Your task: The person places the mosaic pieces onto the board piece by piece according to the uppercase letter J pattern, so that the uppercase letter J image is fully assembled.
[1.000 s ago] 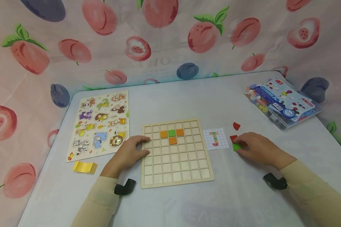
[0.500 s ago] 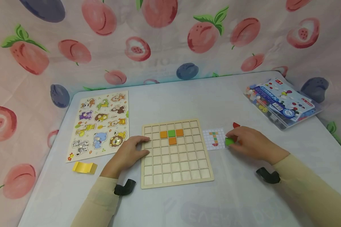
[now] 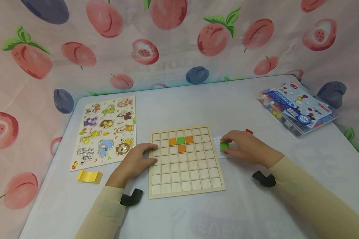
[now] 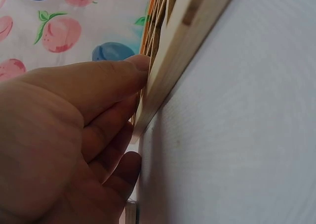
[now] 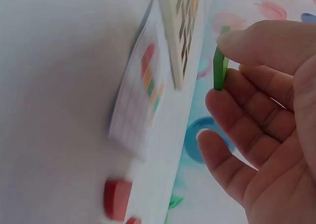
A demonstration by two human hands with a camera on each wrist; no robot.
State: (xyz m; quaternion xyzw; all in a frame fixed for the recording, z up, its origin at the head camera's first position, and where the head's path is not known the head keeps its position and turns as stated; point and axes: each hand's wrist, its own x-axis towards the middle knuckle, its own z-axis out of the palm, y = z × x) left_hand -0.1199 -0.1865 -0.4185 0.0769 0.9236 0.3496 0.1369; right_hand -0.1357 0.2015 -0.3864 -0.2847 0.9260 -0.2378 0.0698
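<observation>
From here I see the right hand (image 3: 246, 147), fingers pinched on a green tile (image 3: 224, 146), raised over the printed card (image 5: 139, 98) beside the wooden grid board (image 3: 183, 166). The left hand (image 3: 136, 161), fingers apart, touches the board's left edge.

My head feed gives me soft, fairly even light, with the smooth white tabletop (image 3: 197, 106) slightly grey and the pink fruit-print cloth backdrop (image 3: 173, 46) muted. I see a faint, soft-edged shadow below the beige fabric right sleeve (image 3: 314, 196). My left wrist feed is dimmer: the bare left hand (image 4: 54, 130) looks underexposed, and a dark shadow band runs beside the pale wooden grid board (image 4: 165, 80). On my brighter right wrist feed, the white printed paper card (image 5: 136, 100) and thick red block (image 5: 117, 199) blur, while the flat green square tile (image 5: 218, 75) looks crisper.
</observation>
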